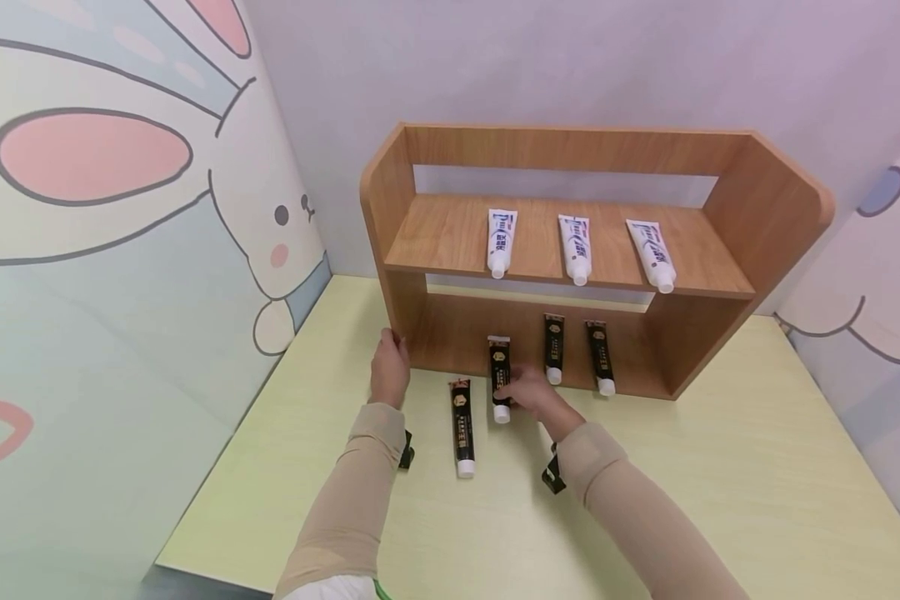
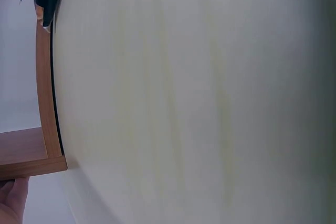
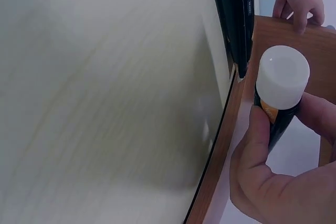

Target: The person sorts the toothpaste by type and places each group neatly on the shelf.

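Observation:
My right hand [image 1: 534, 392] pinches a black toothpaste tube [image 1: 499, 367] between thumb and fingers, at the front edge of the lower shelf. Its white cap [image 3: 284, 73] points toward me. With my left hand [image 1: 390, 371] I grip the left side panel of the wooden shelf [image 1: 386, 242] near its bottom; the right wrist view shows those fingers [image 3: 299, 19] over the panel's edge. Another black toothpaste tube [image 1: 462, 429] lies on the table in front, between my arms. Two more, one black tube [image 1: 554, 346] and a second black tube [image 1: 600, 354], lie on the lower shelf board.
On the upper board lie three white toothpaste tubes: a left tube [image 1: 502, 242], a middle tube [image 1: 575, 248] and a right tube [image 1: 652, 254], caps forward. The shelf stands on a pale yellow table [image 1: 450, 550], before a plain wall [image 1: 570, 67]. A rabbit-patterned wall [image 1: 105, 350] is at the left.

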### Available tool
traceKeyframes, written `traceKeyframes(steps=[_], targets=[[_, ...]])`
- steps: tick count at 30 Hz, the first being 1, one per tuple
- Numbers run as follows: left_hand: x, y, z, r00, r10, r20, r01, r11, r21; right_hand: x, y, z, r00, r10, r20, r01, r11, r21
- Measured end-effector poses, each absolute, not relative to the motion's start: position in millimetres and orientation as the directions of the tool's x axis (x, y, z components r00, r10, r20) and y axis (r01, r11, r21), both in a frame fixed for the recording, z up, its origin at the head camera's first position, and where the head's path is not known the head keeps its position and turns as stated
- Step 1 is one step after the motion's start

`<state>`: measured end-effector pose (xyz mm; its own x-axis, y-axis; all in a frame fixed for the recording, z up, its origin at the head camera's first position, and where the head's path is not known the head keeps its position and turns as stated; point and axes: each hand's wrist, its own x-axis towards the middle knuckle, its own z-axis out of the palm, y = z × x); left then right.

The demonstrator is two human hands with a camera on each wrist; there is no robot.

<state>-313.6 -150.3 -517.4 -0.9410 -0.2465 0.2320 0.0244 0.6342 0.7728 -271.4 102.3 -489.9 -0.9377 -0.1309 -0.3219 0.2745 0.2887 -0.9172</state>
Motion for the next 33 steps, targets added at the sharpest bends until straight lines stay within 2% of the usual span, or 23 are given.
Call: traceKeyframes(steps=[12,33], targets=[[-314,-151,-517,-0.937,-0.257,0.236,0.018,0.64,0.768,-290,99,-490,-0.954,-0.021,-0.299,0.274,0.34,-0.899],[-314,-148,-519,-0.935,-0.27,0.232,0.016,0.617,0.786,-305,103,-498,-0.97,0.059,-0.236,0.237,0.455,-0.858]])
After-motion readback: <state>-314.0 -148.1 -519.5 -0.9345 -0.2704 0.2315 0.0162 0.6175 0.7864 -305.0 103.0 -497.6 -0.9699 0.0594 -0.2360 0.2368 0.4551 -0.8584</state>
